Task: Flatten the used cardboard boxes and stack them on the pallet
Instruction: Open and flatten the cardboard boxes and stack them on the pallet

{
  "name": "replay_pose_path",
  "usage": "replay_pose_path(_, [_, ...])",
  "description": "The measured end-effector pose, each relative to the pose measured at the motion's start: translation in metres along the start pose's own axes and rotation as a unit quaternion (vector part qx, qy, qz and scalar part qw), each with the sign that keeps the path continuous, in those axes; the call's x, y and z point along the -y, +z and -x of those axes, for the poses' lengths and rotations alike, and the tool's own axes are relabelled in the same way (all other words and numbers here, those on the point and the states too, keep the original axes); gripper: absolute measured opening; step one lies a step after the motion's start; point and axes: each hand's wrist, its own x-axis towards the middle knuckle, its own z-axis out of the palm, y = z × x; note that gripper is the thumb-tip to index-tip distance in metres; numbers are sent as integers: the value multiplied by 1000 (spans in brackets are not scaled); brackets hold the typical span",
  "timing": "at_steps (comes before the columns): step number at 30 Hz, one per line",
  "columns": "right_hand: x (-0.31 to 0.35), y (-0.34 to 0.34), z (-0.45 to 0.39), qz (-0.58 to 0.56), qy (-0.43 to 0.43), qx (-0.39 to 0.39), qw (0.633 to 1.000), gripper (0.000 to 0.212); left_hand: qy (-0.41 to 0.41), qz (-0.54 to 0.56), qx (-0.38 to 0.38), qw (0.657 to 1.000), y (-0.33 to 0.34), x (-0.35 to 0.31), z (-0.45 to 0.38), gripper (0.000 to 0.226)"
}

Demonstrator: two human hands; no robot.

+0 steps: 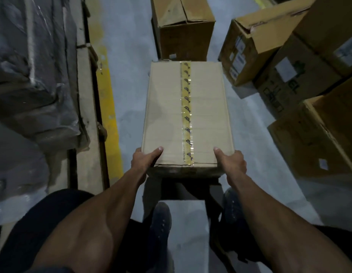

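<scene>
Cardboard box (188,115), printed yellow tape (186,107) unreadable; left hand (143,159), right hand (233,161) gripping near corners

A yellow line (106,91) runs along the grey floor (129,56) beside plastic-wrapped goods (33,75) on the left, and two dark shoes (160,223) stand on the floor at the bottom of the view.

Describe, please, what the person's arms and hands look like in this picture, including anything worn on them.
Both forearms are bare to the lower edge of the frame: no sleeves show. The left hand and right hand wear no gloves, and no watch, ring or wristband is visible. The thumbnails are short and unpainted. The forearms look lean and muscular. Whether there are sleeves higher up cannot be told.
</scene>
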Motion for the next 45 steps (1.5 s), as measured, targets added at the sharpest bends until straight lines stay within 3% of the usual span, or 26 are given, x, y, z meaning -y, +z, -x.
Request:
replay_pose_path(5, [15, -37, 38, 26, -8, 3, 1000, 77, 7, -25, 25, 999, -18, -29, 22, 119])
replay_pose_path(12, [54, -83, 92, 71, -90, -48, 992, 64, 157, -165, 16, 973, -50, -117, 85, 97])
replay_pose_path(17, [66, -104, 122, 61, -153, -63, 984, 47, 256, -286, -8, 924, -62, -159, 110, 38])
replay_pose_path(20, [74, -111, 132, 24, -181, -58, 981, 53, 283, -322, -39, 903, -67, -184, 126, 31])
replay_pose_path(23, [83, -118, 138, 24, -215, -73, 974, 67, 314, -334, -54, 887, -70, -204, 135, 36])
replay_pose_path(28, [96, -122, 125, 42, -230, -122, 964, 69, 352, -334, -55, 873, -61, -217, 128, 56])
replay_pose_path(31, [113, -121, 110, 60, -227, -129, 963, 72, 405, -334, -23, 850, -59, -200, 119, 79])
replay_pose_path(34, [131, -120, 93, 75, -220, -135, 963, 74, 409, -364, 31, 837, -69, -173, 120, 102])
replay_pose_path(39, [151, -118, 76, 83, -208, -149, 963, 75, 375, -527, 108, 755, -88, -121, 132, 149])
replay_pose_path(42, [155, -116, 78, 83, -208, -139, 965, 78, 377, -605, 96, 695, -86, -110, 130, 153])
replay_pose_path(44, [154, -118, 81, 83, -225, -107, 965, 80, 387, -612, 61, 687, -81, -105, 127, 150])
replay_pose_path(45, [152, -120, 83, 81, -235, -85, 965, 81, 395, -594, 47, 699, -78, -102, 124, 147])
